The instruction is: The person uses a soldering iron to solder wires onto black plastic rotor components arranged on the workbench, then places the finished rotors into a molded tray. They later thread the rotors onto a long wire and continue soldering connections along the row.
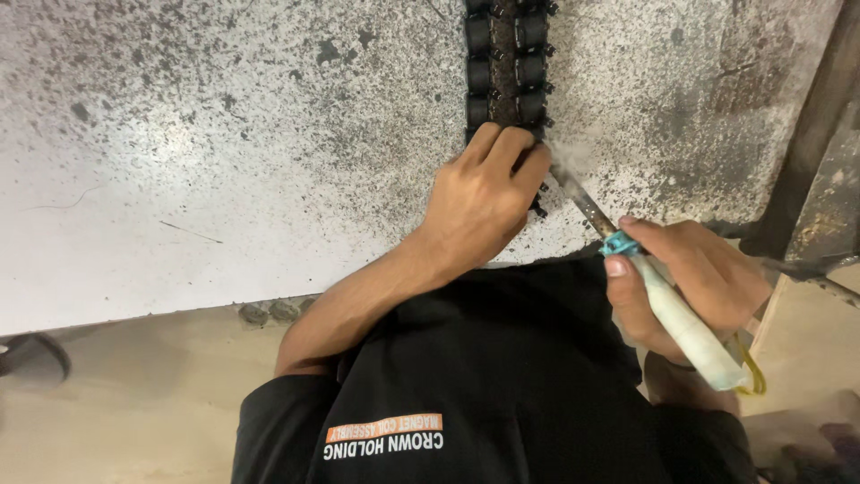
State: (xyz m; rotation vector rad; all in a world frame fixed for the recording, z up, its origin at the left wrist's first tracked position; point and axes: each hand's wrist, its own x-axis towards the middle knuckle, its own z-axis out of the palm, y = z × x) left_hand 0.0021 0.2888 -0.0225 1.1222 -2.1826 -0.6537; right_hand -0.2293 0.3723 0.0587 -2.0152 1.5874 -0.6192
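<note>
Before us the speckled grey counter (224,161) carries a row of black rollers (504,63). Our left hand (479,202) presses its near end to steady it, grip flat on top. Our right hand (699,278) wraps a white-handled tool (681,318), its blurred metal tip meeting the row.

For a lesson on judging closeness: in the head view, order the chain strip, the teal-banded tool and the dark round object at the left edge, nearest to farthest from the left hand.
1. Chain strip, under the left hand, running up.
2. Teal-banded tool, to the right, in the right hand.
3. Dark round object, far left, below the table edge.
</note>
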